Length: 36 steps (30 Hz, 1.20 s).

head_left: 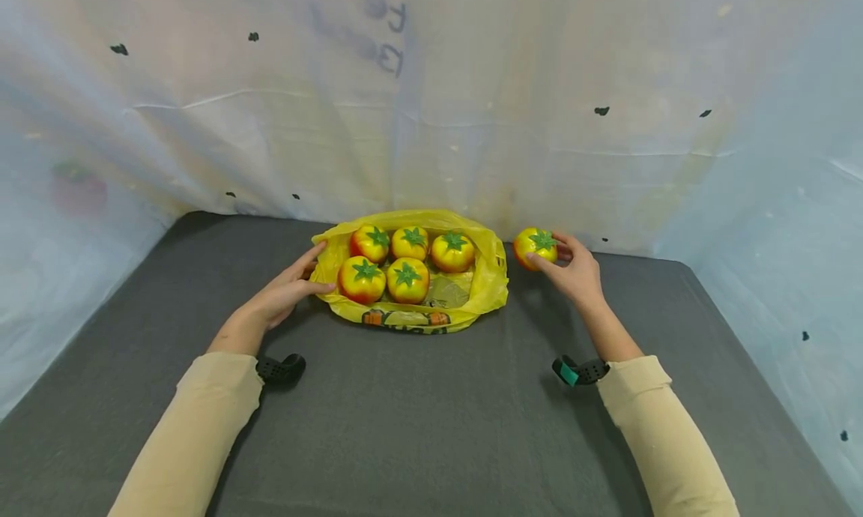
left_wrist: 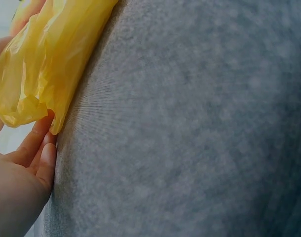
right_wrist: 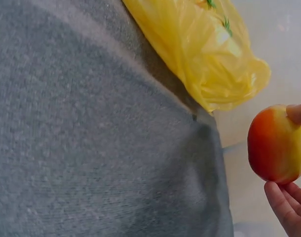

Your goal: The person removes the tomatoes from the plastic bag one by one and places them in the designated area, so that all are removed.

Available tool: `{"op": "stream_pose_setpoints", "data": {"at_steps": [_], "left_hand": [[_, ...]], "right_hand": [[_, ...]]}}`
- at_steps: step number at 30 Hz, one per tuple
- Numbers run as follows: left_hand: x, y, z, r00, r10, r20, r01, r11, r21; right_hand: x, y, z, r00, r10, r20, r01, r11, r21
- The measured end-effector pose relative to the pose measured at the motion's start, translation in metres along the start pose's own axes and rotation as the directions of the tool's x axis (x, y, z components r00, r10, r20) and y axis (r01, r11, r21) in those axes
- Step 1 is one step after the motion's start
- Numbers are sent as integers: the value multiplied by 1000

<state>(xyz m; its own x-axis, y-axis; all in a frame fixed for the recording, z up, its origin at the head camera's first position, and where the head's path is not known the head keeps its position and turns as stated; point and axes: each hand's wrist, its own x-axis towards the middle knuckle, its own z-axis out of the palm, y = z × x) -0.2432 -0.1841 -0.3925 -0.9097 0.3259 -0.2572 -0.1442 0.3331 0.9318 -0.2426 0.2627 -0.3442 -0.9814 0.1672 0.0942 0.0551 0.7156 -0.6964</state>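
Observation:
A yellow plastic bag [head_left: 482, 296] lies with its mouth spread wide at the back of the table. Inside it sit several yellow-red toy tomatoes [head_left: 407, 281] with green star-shaped tops. At the bag's left end my left hand [head_left: 279, 296] holds the rim, thumb over the edge and fingertips against the yellow film [left_wrist: 52, 69]. To the right of the bag, my right hand [head_left: 573, 270] grips another tomato [head_left: 533, 249] between thumb and fingers. That tomato [right_wrist: 274, 143] is raised off the table and apart from the bag, its red side showing in the right wrist view.
A dark grey cloth covers the table [head_left: 418, 412]. Pale translucent sheeting [head_left: 472, 127] rises right behind the bag and along both sides. Black straps are worn on both wrists.

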Motion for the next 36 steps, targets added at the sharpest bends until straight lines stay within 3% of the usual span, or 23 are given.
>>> {"op": "stream_pose_setpoints", "data": {"at_steps": [6, 12, 36], "left_hand": [[0, 1, 1, 1000, -8, -1, 8, 1000, 3], [-1, 2, 1, 1000, -12, -1, 12, 1000, -2], [0, 1, 1, 1000, -1, 5, 1, 1000, -17]], "right_hand": [[7, 8, 4, 997, 67, 24, -67, 998, 11], [13, 17, 9, 995, 85, 44, -86, 996, 13], [16, 23, 20, 996, 44, 84, -41, 999, -27]]}}
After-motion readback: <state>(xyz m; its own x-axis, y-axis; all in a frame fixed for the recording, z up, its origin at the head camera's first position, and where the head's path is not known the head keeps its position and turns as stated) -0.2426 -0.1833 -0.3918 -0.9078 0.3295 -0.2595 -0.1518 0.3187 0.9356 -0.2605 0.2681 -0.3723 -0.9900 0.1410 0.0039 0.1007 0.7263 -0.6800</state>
